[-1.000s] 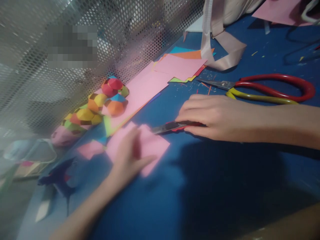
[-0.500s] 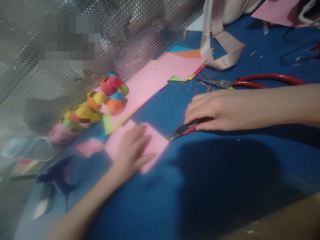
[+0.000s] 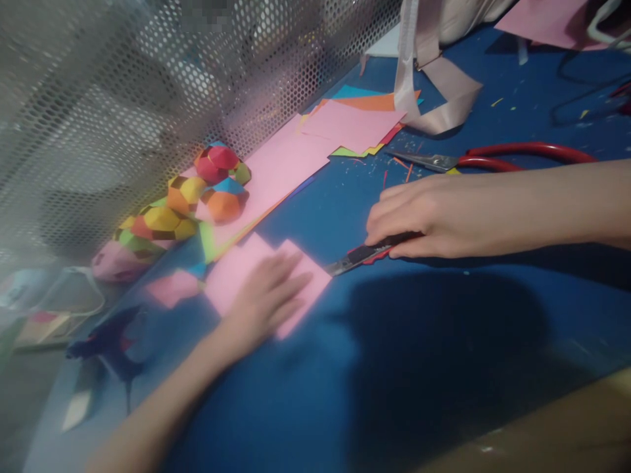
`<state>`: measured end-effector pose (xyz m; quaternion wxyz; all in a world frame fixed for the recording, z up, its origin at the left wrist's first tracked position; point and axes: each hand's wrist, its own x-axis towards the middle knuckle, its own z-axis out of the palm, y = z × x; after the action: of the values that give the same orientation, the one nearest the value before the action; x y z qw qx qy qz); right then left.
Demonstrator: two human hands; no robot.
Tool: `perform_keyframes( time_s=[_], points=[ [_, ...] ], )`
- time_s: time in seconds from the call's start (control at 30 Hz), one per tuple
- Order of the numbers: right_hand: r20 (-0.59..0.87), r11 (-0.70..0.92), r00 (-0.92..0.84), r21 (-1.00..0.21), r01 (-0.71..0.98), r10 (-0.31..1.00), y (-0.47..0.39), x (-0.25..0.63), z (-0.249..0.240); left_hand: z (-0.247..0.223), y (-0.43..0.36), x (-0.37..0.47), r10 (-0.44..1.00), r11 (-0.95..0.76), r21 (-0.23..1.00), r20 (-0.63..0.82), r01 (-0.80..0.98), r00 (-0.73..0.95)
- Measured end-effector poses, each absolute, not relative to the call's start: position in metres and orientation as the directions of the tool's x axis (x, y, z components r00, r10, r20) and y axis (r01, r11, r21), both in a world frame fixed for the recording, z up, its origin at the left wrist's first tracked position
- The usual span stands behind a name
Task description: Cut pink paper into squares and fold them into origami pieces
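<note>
My left hand [image 3: 269, 295] lies flat on a pink sheet of paper [image 3: 224, 282] with its fingers stretched out. The paper has notched edges and rests on the blue tabletop. My right hand [image 3: 407, 217] is closed around a red and black utility knife [image 3: 367, 253]. The knife's blade points left, and its tip meets the paper's right corner; whether it cuts in I cannot tell. Part of the knife's handle is hidden under my palm.
Red-handled scissors [image 3: 438, 162] lie beyond my right hand. Stacked coloured paper [image 3: 355, 128] and faceted paper shapes [image 3: 224, 200] line the perforated metal panel [image 3: 276, 59]. A dark blue glue gun [image 3: 113, 341] stands at left. A pale strap [image 3: 453, 98] lies at the back.
My left hand has shifted slightly on the pink paper, and its thumb no longer sticks out to the side. My right hand and the knife have barely moved.
</note>
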<state>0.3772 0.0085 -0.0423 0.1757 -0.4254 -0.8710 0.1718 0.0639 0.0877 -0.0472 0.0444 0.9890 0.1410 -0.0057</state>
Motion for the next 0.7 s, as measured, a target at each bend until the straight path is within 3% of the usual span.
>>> perform_keyframes(
  time_s=[0.7],
  points=[
    [0.16, 0.573, -0.564, -0.423, 0.702, 0.81, 0.0017, 0.3717, -0.0421, -0.0539, 0.0878, 0.0622, 0.27, -0.958, 0.109, 0.022, 0.266, 0.963]
  ],
)
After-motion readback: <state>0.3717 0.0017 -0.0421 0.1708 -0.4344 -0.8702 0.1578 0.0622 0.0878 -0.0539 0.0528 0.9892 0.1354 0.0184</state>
